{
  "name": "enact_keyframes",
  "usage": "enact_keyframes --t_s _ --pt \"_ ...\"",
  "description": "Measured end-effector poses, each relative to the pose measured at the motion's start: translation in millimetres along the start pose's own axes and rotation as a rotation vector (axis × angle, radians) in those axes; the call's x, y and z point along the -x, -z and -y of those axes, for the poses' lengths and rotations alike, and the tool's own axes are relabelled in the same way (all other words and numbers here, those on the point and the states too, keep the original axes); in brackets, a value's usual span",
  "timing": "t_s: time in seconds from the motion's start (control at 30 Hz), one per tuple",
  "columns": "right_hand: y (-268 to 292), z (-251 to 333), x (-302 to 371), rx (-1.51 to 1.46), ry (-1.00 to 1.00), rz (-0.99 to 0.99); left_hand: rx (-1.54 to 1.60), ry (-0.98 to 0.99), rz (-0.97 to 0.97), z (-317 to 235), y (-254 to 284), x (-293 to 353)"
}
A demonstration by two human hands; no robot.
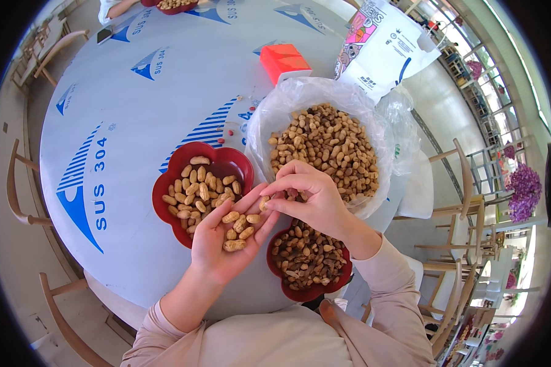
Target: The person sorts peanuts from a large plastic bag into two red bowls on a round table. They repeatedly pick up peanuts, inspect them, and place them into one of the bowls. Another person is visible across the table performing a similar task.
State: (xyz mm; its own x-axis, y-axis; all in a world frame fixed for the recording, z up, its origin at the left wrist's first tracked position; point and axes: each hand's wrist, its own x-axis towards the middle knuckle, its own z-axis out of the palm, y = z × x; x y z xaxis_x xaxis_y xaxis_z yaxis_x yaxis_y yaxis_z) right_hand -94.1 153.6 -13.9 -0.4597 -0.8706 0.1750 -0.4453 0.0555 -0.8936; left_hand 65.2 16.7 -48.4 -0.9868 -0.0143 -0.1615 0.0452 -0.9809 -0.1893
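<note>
My left hand (213, 249) is palm up, cradling several unshelled peanuts (246, 233) on its palm and fingers. Thumb and fingertips of my right hand (315, 199) are pinched around a peanut (264, 203) just above the left fingertips. Behind the left hand stands a red flower-shaped bowl (234, 161) with clean, pale peanuts in it. A clear plastic bag (258, 131) spreads around a big heap of peanuts (330, 144) beyond the right hand. Under my right wrist, a second red bowl (309, 294) holds darker, shrivelled peanuts (305, 260).
Blue-printed film covers the round table (134, 202). A red and white box (284, 62) and a white printed bag (379, 52) stand at the back. Far left lies a phone (104, 35), near another person's arm (119, 8) and a red bowl (176, 7). Wooden chairs (61, 312) surround the table.
</note>
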Motion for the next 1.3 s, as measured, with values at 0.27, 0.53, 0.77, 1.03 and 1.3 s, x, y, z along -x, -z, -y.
enact_keyframes --t_s 0.27,0.53,0.77,1.03,1.3 --pt "63 -19 -32 0.432 0.088 -0.233 0.067 -0.035 -0.087 -2 -7 -2" --pt "65 -84 -46 0.721 0.18 0.118 0.065 -0.079 -0.037 -10 -6 -4" --pt "92 -75 -2 0.771 0.233 0.095 0.107 -0.088 -0.066 -12 -10 -2" --pt "112 -74 -33 0.639 0.104 -0.129 0.073 -0.131 -0.013 -11 -10 -2" --pt "83 -89 -69 0.992 0.184 0.002 0.079 -0.209 0.015 -18 -12 -4"
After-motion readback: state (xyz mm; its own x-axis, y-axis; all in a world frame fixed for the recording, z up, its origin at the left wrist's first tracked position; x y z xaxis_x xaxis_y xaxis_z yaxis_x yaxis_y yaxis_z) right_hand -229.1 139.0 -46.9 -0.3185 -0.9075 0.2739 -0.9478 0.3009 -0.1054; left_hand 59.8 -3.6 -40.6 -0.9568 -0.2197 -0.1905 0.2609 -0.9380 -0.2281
